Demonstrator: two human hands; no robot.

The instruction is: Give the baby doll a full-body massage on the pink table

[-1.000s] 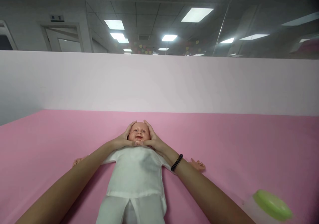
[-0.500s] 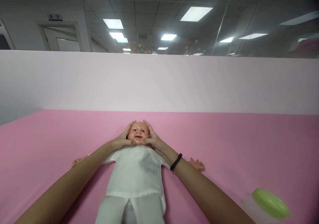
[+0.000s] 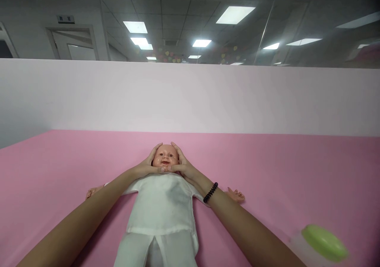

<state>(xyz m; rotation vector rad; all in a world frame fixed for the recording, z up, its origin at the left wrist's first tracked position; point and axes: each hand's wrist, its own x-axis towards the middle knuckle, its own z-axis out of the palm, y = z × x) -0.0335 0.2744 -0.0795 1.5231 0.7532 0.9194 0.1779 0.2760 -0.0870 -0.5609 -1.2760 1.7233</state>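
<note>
A baby doll [image 3: 163, 203] in a white top and trousers lies on its back, its arms spread out to the sides. My left hand [image 3: 152, 162] cups one side of the doll's head [image 3: 165, 155], fingers along the temple and thumb across the chin. On the other side, my right hand [image 3: 182, 164] cups the head in the same way. Both thumbs meet or nearly meet just under the doll's mouth. The backs of the head and some fingertips are hidden. A black coiled band [image 3: 210, 192] circles my right wrist.
Pink padded surface [image 3: 267, 164] lies under the doll, with a white low wall [image 3: 190, 96] behind it. At the lower right stands a blurred translucent container with a green lid [image 3: 325, 243]. Glass, a door and ceiling lights show beyond the wall.
My thumbs have come slightly closer together under the doll's mouth. Both hands stay around the head, and the doll lies as before.
</note>
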